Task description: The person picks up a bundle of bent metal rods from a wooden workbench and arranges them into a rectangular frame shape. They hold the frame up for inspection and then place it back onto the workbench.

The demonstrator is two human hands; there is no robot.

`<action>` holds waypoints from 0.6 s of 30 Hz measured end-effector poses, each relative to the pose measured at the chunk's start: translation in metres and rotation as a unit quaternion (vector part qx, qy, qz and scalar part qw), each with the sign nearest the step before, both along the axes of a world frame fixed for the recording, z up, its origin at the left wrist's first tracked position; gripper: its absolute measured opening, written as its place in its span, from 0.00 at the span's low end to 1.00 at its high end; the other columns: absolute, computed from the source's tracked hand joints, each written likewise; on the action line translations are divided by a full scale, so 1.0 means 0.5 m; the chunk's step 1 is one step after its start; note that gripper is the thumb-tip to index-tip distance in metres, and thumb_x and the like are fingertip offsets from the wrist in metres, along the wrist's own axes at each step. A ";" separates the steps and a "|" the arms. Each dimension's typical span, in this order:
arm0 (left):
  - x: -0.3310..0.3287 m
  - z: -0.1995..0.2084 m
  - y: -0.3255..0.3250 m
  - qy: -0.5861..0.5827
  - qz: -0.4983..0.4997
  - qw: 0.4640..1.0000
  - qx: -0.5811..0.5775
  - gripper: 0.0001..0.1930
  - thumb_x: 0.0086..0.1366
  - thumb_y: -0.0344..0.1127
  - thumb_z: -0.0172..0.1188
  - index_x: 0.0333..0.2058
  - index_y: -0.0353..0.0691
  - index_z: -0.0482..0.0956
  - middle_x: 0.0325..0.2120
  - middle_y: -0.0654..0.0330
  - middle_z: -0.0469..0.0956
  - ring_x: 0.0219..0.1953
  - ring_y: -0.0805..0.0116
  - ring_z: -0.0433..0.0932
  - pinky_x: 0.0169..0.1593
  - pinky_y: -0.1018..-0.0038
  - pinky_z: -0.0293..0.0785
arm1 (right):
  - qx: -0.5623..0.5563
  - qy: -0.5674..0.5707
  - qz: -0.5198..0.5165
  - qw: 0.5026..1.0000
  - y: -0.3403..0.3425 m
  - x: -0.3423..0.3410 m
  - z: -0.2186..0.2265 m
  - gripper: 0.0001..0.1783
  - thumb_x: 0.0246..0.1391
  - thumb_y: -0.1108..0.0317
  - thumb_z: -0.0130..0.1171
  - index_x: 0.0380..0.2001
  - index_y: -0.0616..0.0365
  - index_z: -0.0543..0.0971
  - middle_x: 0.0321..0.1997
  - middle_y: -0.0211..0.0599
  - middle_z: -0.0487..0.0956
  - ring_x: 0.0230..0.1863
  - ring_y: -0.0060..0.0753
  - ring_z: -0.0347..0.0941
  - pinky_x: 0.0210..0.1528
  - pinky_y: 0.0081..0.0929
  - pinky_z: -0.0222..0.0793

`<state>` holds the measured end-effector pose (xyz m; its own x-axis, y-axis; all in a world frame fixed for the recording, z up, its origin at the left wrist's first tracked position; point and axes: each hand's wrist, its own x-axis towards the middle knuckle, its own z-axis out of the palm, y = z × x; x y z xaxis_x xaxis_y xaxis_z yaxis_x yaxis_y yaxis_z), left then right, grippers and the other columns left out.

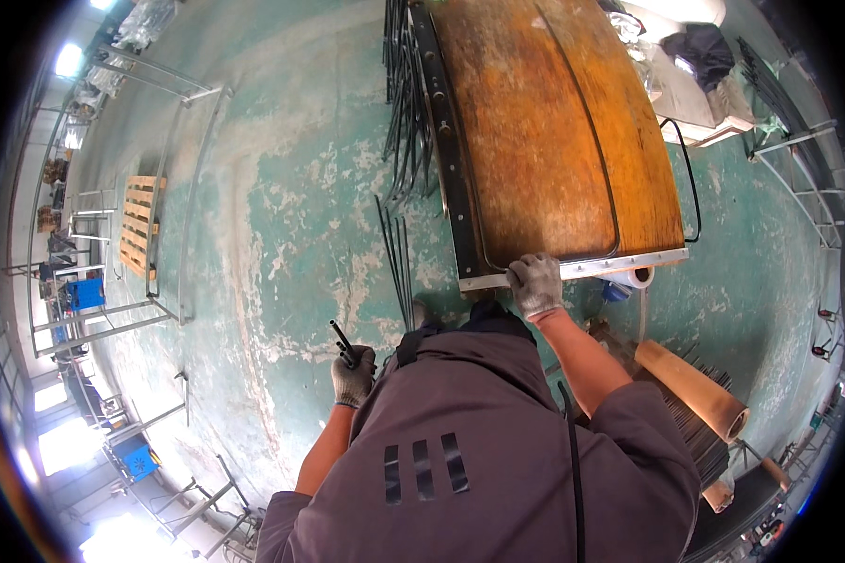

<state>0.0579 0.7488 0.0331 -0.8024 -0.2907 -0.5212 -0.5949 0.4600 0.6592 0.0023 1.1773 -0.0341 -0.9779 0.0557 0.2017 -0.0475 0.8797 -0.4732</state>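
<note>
My left hand (352, 377), in a pale knit glove, is closed around dark rods (340, 334) at my left side. Their short ends stick up past the fingers; the rest is hidden. My gloved right hand (536, 284) lies at the near edge of a worn orange-brown wooden table (526, 122). Its fingers curl over the table's pale metal edge strip (629, 264) and the near side of a bent black rod (599, 150). That rod forms a long rounded loop on the tabletop.
Several long black rods (406, 113) hang along the table's left side, with others (396, 258) below them. Another bent rod (693, 178) juts out at the right. A cardboard tube (695, 389) lies near my right elbow. Farther left are a wooden pallet (141, 225) and metal frames (183, 169).
</note>
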 end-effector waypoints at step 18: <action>0.003 -0.023 -0.008 -0.002 0.032 0.999 0.032 0.07 0.69 0.33 0.70 0.38 0.34 0.87 0.24 0.60 0.83 0.24 0.71 0.81 0.29 0.70 0.76 | 0.005 -0.013 0.025 1.000 -0.001 -0.002 0.000 0.02 0.53 0.65 0.67 0.30 0.48 0.85 0.37 0.34 0.83 0.46 0.49 0.79 0.50 0.50 0.72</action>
